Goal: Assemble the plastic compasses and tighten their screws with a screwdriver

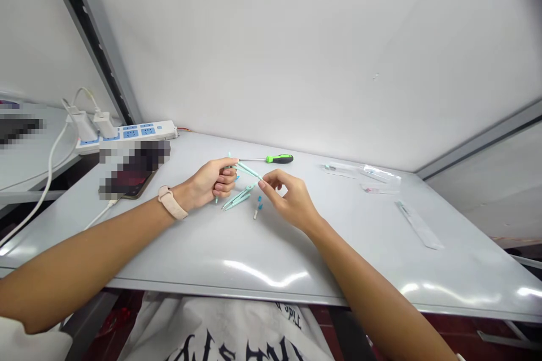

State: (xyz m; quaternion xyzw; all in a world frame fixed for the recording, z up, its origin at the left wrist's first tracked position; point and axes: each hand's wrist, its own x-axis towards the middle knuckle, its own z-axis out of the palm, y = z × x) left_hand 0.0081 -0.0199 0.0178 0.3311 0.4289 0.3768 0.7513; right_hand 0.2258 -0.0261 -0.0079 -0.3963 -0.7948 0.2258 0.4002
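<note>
My left hand (214,180) is closed round a pale teal drawing compass (247,170), holding it above the white table (237,248). My right hand (288,194) pinches the tip of one compass leg with thumb and forefinger. A second teal compass (237,198) lies flat on the table just under both hands. Two small loose parts (258,207), blue and white, lie beside it. A wristband sits on my left wrist (171,202).
A green-handled screwdriver (271,159) lies behind the hands. A white power strip (127,134) with plugged chargers and a phone (133,180) sit at the left. Clear plastic packets (372,176) and a long sleeve (419,225) lie at the right.
</note>
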